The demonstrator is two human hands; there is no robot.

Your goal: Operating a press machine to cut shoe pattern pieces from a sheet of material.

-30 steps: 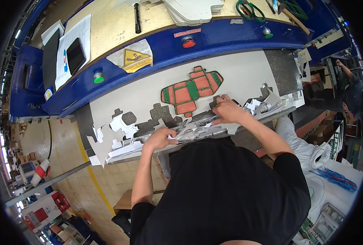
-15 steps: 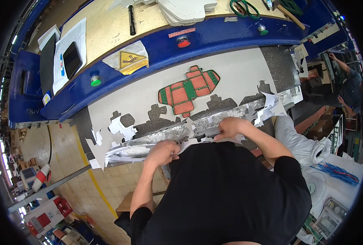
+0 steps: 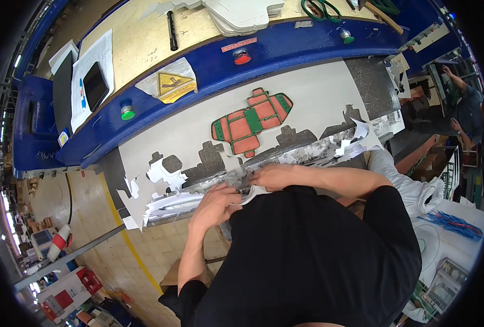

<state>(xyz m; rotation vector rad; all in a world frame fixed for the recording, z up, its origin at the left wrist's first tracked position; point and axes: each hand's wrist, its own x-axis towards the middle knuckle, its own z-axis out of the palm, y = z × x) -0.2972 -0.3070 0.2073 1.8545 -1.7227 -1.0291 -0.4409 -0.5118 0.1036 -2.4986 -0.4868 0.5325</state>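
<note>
At the near edge of the table [image 3: 318,98], head view: both hands work on a stack of die-cut grey card sheets [image 3: 198,193] that overhangs the edge. Left hand [image 3: 216,203] lies curled on top of the stack, fingers bent and pressing the sheets; whether it grips any is hard to tell. Right hand [image 3: 273,176] sits just beside it, fingers closed down onto the same sheets at their middle. Torn white waste strips [image 3: 356,140] hang off the stack's right end, more ragged scraps [image 3: 163,174] at its left end.

Behind the stack, flat on the grey table top, a red-and-green cutting form [image 3: 251,121] in the outline of an unfolded box. Beyond it, the machine's blue front rail [image 3: 285,52] with a red button [image 3: 242,56], two green buttons [image 3: 127,112] and a yellow warning label [image 3: 171,84]. On the wooden top further back: a pile of white blanks [image 3: 242,13], a black marker [image 3: 171,30], a dark tablet [image 3: 95,85] on papers. Far right, another person [image 3: 463,103] stands well apart.
</note>
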